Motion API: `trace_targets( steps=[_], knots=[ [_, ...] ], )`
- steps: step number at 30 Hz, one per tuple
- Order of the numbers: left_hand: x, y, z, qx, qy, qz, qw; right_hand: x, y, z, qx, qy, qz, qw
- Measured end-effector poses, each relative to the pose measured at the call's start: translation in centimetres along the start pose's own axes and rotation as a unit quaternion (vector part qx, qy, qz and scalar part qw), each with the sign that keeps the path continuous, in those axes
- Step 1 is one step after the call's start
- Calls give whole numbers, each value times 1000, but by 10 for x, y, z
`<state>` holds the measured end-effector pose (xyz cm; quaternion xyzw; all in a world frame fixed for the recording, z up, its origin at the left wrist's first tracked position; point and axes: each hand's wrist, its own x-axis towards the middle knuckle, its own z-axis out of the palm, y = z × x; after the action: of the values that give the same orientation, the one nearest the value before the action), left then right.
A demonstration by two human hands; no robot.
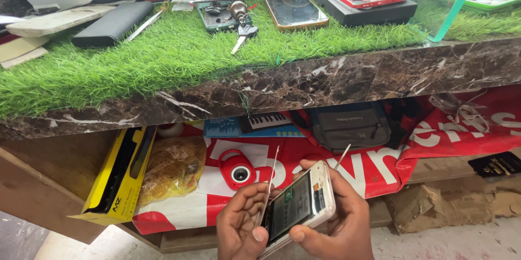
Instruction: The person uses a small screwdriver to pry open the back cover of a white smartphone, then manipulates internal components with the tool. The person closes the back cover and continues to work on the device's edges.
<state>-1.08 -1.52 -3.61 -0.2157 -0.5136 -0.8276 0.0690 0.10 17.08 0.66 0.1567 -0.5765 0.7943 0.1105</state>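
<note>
Your grip is closed on both sides: your left hand (241, 225) cups the lower end of the white smartphone (297, 207), thumb pressed on its edge, and also pinches a thin metal pick (272, 169) that stands up along the phone's left side. Your right hand (336, 222) clasps the phone's upper right side, thumb on the lower rim, with a second thin metal tool (342, 156) sticking up between its fingers.

From the head view, the phone sits low in the middle, tilted, below the worktop (304, 84) edge. Its dark screen looks lifted from the white body along the left side, though the gap is hard to judge.

Up on the worktop's green turf mat (163, 56) lie other phones, a key (242, 35) and a black case (111, 24). On the shelf beneath sit a yellow box (116, 176), a bag of rubber bands (171, 168) and a red banner (380, 162).
</note>
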Motion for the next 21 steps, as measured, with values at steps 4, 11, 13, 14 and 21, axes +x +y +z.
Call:
trace_targets(
  steps=[4,11,13,14,21],
  knots=[
    [-3,1,-5,-15,45,-47,998,11,3,2,119,21,7,993],
    [12,-14,-10,-6,231,-138,963,18,-8,-4,147,2,-64,987],
    [14,-16,-10,-35,255,-173,951,11,-5,-2,233,-80,-96,964],
    [14,-16,-8,-45,261,-194,944,8,-1,-1,260,-90,-77,958],
    [11,-13,7,-49,263,-280,922,-9,17,2,-3,-80,21,997]
  ],
)
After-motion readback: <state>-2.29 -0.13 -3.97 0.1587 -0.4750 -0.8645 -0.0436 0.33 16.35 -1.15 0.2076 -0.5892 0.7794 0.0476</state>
